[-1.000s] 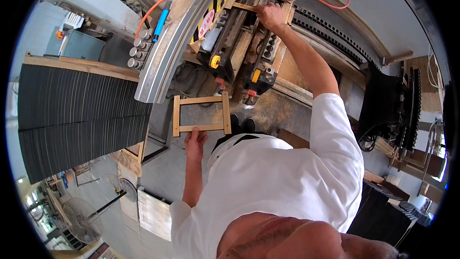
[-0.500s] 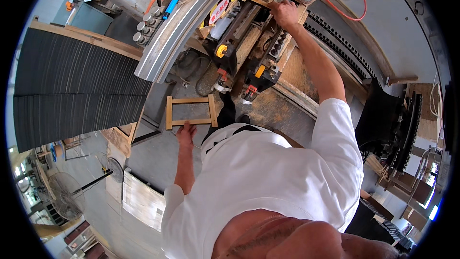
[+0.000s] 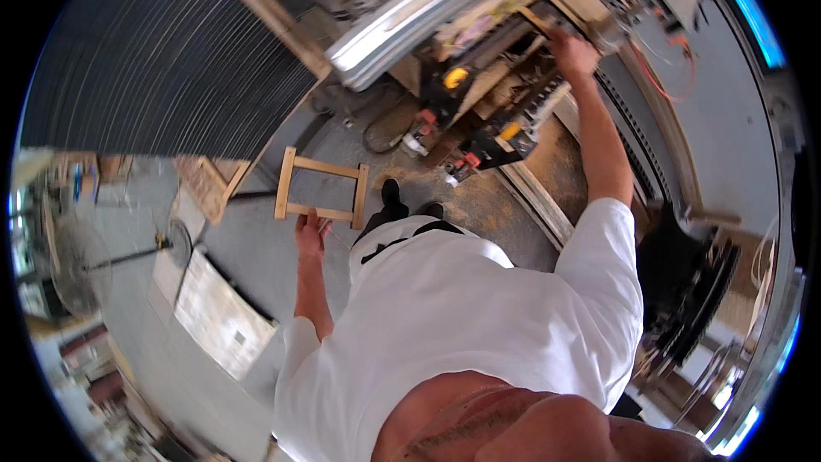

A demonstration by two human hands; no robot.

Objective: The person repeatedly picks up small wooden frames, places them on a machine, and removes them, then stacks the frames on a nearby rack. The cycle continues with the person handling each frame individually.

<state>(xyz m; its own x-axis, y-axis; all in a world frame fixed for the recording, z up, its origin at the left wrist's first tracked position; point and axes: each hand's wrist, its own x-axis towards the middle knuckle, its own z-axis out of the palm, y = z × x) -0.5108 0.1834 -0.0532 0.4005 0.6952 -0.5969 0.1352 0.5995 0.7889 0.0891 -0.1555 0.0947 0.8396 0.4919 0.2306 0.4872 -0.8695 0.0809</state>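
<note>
A small rectangular wooden frame [image 3: 323, 167] hangs above the floor on my left side. My left hand [image 3: 311, 234] is closed on its near rail. My right arm reaches far forward to a machine with black clamp blocks [image 3: 505, 141]. There my right hand [image 3: 575, 56] is closed at the edge of a second wooden frame [image 3: 534, 20] lying on the machine. Motion blurs those fingers, and the palm hides their exact grip.
Tall stacks of dark thin slats [image 3: 162, 60] stand at the far left. A curved metal guard [image 3: 385, 43] overhangs the machine. Sawdust [image 3: 547, 171] covers the machine's base. A fan [image 3: 77, 261] and a pale board [image 3: 224, 312] are at the left.
The whole view has swung, so the machine sits further right. My left hand still holds its frame, now tilted differently. My right hand stays at the machine.
</note>
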